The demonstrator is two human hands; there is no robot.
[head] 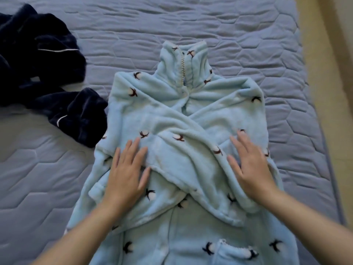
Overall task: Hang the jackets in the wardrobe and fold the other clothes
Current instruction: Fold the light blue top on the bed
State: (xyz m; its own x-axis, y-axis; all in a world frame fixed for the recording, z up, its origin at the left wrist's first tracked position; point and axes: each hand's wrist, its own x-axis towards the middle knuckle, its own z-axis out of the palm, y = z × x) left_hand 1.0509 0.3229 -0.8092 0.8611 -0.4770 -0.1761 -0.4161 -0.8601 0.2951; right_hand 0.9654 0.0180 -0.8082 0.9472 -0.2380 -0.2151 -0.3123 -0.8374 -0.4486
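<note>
The light is soft, even and rather dim, with a cool bluish cast over the mattress (210, 20). Shadows are faint, gathering only in the folds of the pale blue fleece garment (191, 115). The navy garment (38, 60) near the left edge loses detail in darkness. The right hand (250, 163) is blurred at the fingertips, and the left hand (127, 169) is slightly soft. The mattress's right edge bows with the wide lens.

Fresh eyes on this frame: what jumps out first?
A light blue fleece robe with a cotton-flower print lies flat in the middle of the quilted mattress, collar away from the camera, its sleeves crossed over the front. The left hand and right hand press flat on the crossed sleeves, one on each side. At upper left, a navy fleece garment sits crumpled.
</note>
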